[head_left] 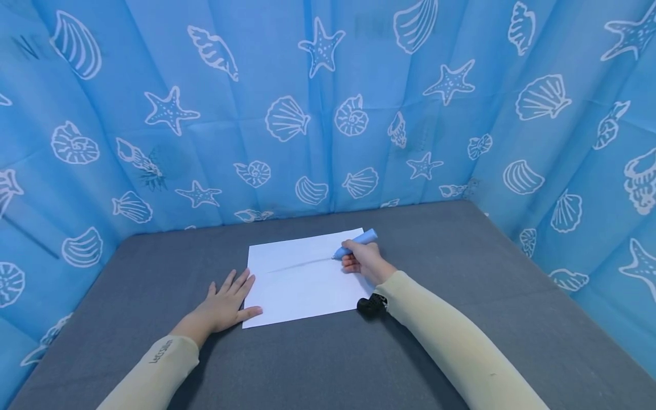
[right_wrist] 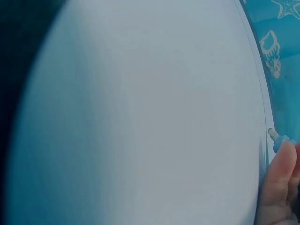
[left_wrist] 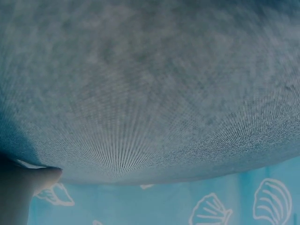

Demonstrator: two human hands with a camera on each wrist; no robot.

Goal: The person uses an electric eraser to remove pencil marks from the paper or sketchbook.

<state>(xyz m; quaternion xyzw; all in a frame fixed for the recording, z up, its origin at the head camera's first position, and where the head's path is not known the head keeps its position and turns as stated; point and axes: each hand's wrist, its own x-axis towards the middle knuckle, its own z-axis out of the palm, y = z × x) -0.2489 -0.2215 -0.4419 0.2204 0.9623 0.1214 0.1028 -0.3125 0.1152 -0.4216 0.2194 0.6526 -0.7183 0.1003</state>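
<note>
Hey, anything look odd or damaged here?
Nothing stands out. The paper looks flat and untorn, the left hand rests at its edge, and the right hand holds the blue pen. A faint grey streak shows on the paper; mark or shadow, I can't tell.

Blue curtains (head_left: 323,91) printed with seashells (head_left: 287,118) and starfish (head_left: 321,48) hem a gray tabletop (head_left: 318,364) on three sides, forming a makeshift booth

Blue curtain (head_left: 328,148) around a grey table (head_left: 307,364)
The curtain, printed with white shells (head_left: 287,118) and starfish (head_left: 322,50), hangs in soft folds from eight o'clock over twelve to four; the table's flat top spreads toward six, under even light.
</note>
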